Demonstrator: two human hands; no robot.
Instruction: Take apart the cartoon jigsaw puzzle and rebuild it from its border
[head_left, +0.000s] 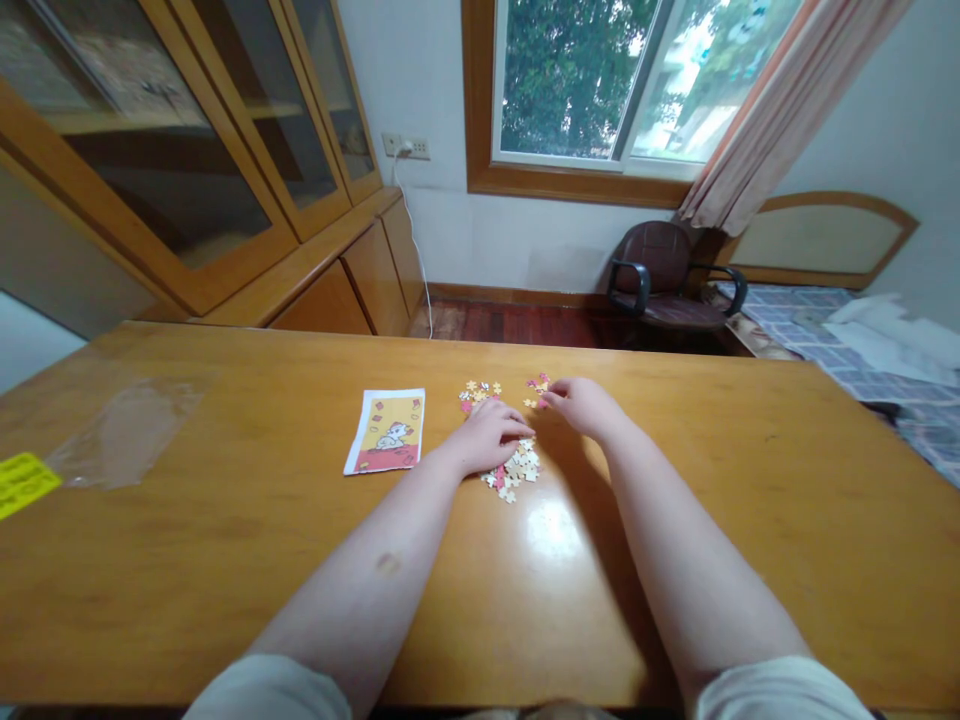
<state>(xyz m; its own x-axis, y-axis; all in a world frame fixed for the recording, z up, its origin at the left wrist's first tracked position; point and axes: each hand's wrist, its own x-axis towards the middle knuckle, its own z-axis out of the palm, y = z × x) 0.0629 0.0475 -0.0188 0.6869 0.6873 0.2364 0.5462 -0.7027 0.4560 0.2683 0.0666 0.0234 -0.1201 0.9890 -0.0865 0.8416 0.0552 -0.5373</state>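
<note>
A heap of jigsaw puzzle pieces, mostly pale backs with some pink, lies on the table in front of me. My left hand rests over the heap's upper left side, fingers loosely apart and partly covering it. Beyond that hand is a group of yellow, pink and white pieces. A smaller group of pink and yellow pieces lies to the right. At its edge my right hand has thumb and fingers pinched together on a puzzle piece, mostly hidden by the fingertips.
Left of the pieces lies a picture card showing a white cartoon animal on yellow and pink. Farther left are a clear plastic bag and a yellow label. The wooden table ends before a chair and cabinet.
</note>
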